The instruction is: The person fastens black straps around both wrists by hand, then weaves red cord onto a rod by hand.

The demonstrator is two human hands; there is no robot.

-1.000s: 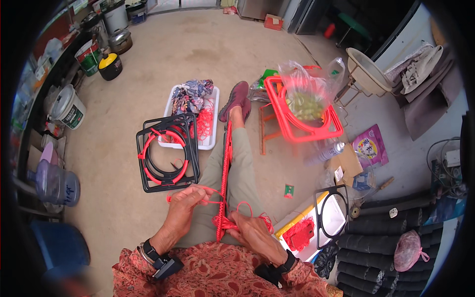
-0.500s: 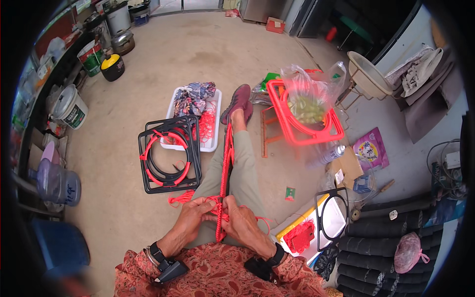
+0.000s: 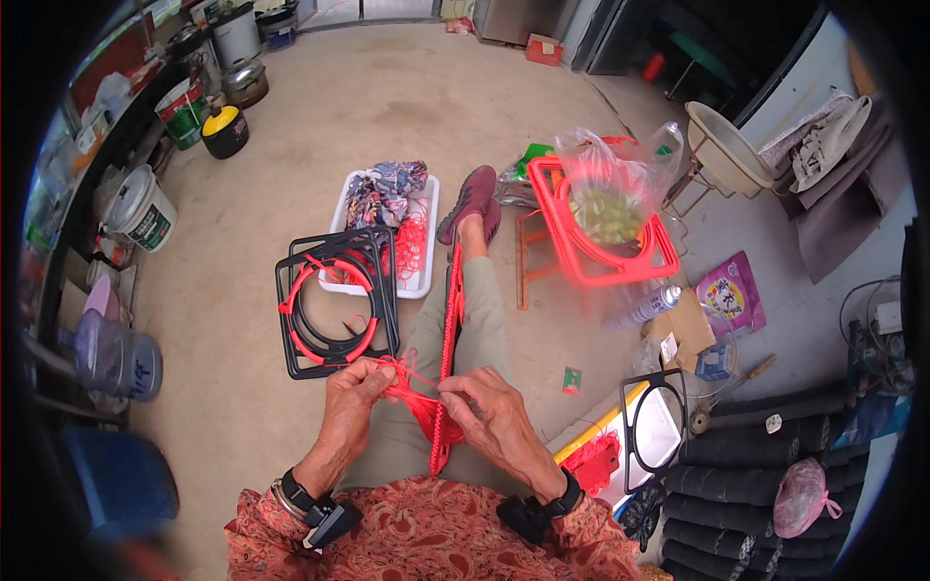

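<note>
A frame wrapped in red cord [image 3: 448, 353] stands edge-on between my legs, running from near my shoe toward my body. To its left, my left hand [image 3: 351, 407] is closed with thumb and fingers pinching a loose bundle of red cord [image 3: 407, 385]. My right hand [image 3: 489, 414], on the other side, is bent in a pinch at the frame's edge, where strands of the cord reach its fingertips. More red cord hangs below, between the hands and beside the frame.
Black frames with a red-wrapped ring [image 3: 334, 315] lean on a white tray [image 3: 422, 276] holding cloth and cord. A red stool [image 3: 668, 261] carries a plastic bag of green produce. At right are a white box [image 3: 662, 436] and black rolls [image 3: 717, 484]; buckets [image 3: 145, 218] line the left.
My hands have moved apart from close together at the frame. The left went left and slightly up with the cord bundle; the right shifted right, and strands now stretch between them.
</note>
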